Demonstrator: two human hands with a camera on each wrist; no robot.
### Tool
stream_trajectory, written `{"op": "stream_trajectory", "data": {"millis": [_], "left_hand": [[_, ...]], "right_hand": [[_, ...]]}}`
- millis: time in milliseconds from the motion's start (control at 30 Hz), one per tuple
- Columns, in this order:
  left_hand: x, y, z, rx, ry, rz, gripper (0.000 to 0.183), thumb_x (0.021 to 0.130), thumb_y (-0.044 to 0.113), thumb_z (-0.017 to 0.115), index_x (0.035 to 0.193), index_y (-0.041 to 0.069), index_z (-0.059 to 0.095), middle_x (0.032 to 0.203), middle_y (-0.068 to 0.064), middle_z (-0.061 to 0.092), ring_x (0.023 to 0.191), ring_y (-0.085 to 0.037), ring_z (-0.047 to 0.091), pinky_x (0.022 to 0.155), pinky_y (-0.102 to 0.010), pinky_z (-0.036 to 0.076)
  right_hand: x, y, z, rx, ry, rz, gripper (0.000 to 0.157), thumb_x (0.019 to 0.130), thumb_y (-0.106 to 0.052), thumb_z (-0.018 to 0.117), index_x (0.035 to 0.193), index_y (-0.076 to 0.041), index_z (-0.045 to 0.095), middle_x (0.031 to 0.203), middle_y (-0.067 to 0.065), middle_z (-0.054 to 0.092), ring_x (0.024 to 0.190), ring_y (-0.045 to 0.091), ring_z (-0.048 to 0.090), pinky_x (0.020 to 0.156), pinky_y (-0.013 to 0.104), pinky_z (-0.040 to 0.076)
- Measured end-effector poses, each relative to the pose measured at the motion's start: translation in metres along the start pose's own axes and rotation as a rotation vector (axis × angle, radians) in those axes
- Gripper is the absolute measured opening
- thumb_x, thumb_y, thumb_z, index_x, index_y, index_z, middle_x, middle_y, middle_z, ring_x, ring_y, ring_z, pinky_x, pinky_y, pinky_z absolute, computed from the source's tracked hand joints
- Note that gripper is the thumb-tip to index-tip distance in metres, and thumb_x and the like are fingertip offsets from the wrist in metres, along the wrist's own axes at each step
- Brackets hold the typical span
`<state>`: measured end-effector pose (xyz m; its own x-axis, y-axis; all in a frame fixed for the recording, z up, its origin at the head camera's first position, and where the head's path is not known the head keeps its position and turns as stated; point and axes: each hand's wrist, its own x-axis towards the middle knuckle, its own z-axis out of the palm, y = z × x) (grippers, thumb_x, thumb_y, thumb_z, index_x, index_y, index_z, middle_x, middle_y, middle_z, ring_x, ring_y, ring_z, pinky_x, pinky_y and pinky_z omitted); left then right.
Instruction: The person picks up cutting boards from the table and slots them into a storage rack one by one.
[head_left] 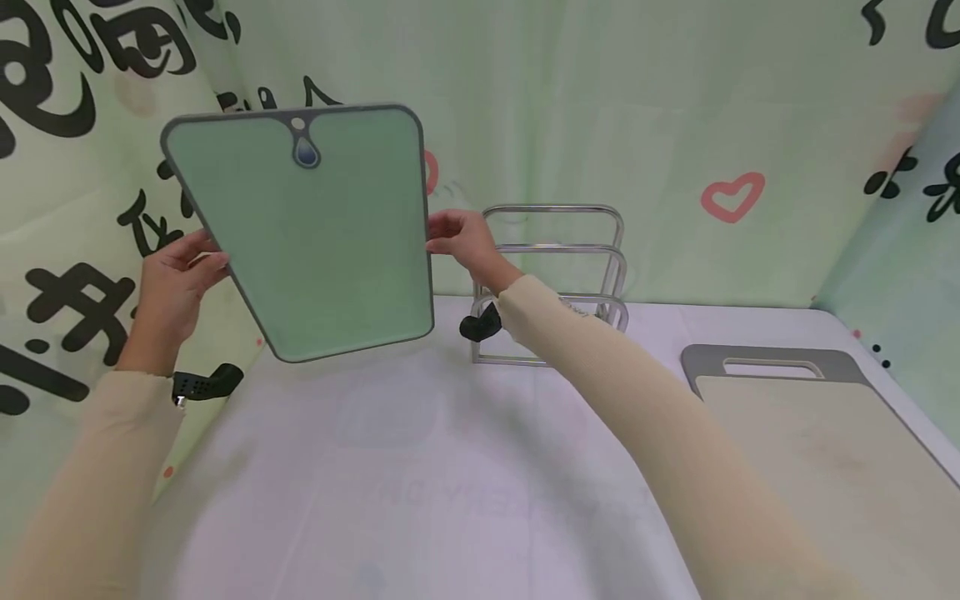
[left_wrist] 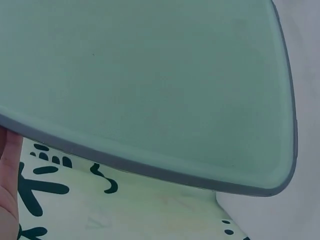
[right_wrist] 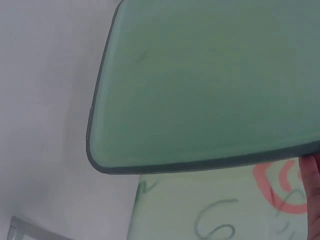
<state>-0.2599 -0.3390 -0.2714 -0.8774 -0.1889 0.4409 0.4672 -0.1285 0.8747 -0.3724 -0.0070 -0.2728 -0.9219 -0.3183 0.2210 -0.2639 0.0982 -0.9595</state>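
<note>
A green cutting board with a grey rim and a drop-shaped inset near its top edge is held up above the table, upright and slightly tilted. My left hand grips its left edge, thumb on the near face. At the opposite edge, my right hand pinches the rim between thumb and fingers. Both wrist views show the board's lower corner close up, with a bit of the left hand and of the right hand at the rim; the fingers behind the board are hidden.
Behind my right forearm a metal wire rack stands on the white table, partly covered by the arm. A second cutting board, beige with a grey handle end, lies flat at the right. Printed curtains enclose the back and sides.
</note>
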Motion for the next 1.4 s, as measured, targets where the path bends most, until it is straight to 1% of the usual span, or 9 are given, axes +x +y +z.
{"op": "stream_trajectory", "data": {"millis": [167,300,467,567,800,933,1067,1267,1400], "left_hand": [[0.005,0.001,0.010,-0.003,0.033,0.013,0.035,0.082,-0.002,0.066,0.116,0.006,0.067,0.084,0.000,0.066,0.080,-0.008,0.065,0.073,-0.015,0.055],[0.009,-0.001,0.018,-0.014,0.071,0.025,0.033,0.082,-0.003,0.065,0.115,0.004,0.068,0.082,0.000,0.066,0.079,-0.009,0.065,0.072,-0.016,0.056],[0.015,0.001,0.026,-0.016,0.125,0.026,0.035,0.082,0.000,0.067,0.117,0.003,0.066,0.085,-0.001,0.065,0.078,-0.009,0.065,0.071,-0.017,0.056],[0.018,0.004,0.029,-0.011,0.137,0.017,0.040,0.079,0.006,0.070,0.119,0.004,0.065,0.088,-0.003,0.063,0.079,-0.010,0.066,0.072,-0.017,0.056],[0.027,0.009,0.037,-0.026,0.089,0.020,0.042,0.080,0.007,0.070,0.121,0.004,0.064,0.087,-0.002,0.063,0.083,-0.011,0.066,0.073,-0.017,0.056],[0.034,0.008,0.039,-0.053,0.048,-0.016,0.041,0.080,0.006,0.069,0.121,0.006,0.064,0.089,-0.002,0.063,0.085,-0.011,0.065,0.074,-0.018,0.056],[0.041,0.006,0.043,-0.073,0.025,-0.040,0.038,0.081,0.005,0.069,0.119,0.007,0.066,0.090,-0.001,0.063,0.083,-0.010,0.065,0.074,-0.018,0.056],[0.050,-0.002,0.052,-0.094,0.007,-0.033,0.032,0.082,0.000,0.067,0.113,0.007,0.069,0.085,-0.001,0.063,0.079,-0.010,0.065,0.071,-0.020,0.056],[0.053,-0.006,0.059,-0.101,0.003,-0.022,0.032,0.083,-0.005,0.063,0.112,0.008,0.070,0.083,-0.001,0.062,0.077,-0.009,0.065,0.069,-0.019,0.056]], "right_hand": [[0.004,-0.001,-0.009,-0.026,-0.015,-0.069,0.028,0.086,0.003,0.063,0.114,0.002,0.063,0.107,0.016,0.064,0.092,0.016,0.060,0.089,0.028,0.052],[0.007,-0.001,-0.016,0.006,-0.024,-0.109,0.030,0.087,0.003,0.061,0.117,0.003,0.062,0.111,0.017,0.064,0.095,0.016,0.060,0.090,0.027,0.052],[0.010,-0.004,-0.019,0.055,-0.009,-0.150,0.031,0.086,0.003,0.062,0.117,0.006,0.061,0.113,0.022,0.064,0.090,0.011,0.063,0.089,0.029,0.054],[0.011,-0.008,-0.020,0.063,0.006,-0.161,0.032,0.085,0.002,0.064,0.118,0.007,0.061,0.114,0.024,0.064,0.084,0.007,0.063,0.086,0.029,0.055],[0.019,-0.021,-0.029,0.131,0.049,-0.103,0.036,0.084,0.002,0.065,0.120,0.007,0.061,0.115,0.024,0.064,0.074,0.004,0.065,0.086,0.031,0.055],[0.022,-0.026,-0.036,0.147,0.060,-0.058,0.036,0.083,0.002,0.067,0.119,0.006,0.062,0.103,0.015,0.069,0.073,0.006,0.066,0.086,0.033,0.055],[0.025,-0.027,-0.043,0.168,0.068,-0.021,0.037,0.082,0.004,0.067,0.119,0.006,0.061,0.093,0.005,0.068,0.073,0.007,0.065,0.085,0.033,0.056],[0.028,-0.023,-0.055,0.146,0.082,-0.018,0.039,0.083,0.002,0.066,0.121,0.005,0.059,0.097,0.006,0.067,0.075,0.007,0.065,0.081,0.030,0.057],[0.027,-0.021,-0.062,0.150,0.099,-0.033,0.040,0.083,0.004,0.065,0.122,0.006,0.058,0.092,0.003,0.065,0.073,0.006,0.065,0.074,0.025,0.057]]}}
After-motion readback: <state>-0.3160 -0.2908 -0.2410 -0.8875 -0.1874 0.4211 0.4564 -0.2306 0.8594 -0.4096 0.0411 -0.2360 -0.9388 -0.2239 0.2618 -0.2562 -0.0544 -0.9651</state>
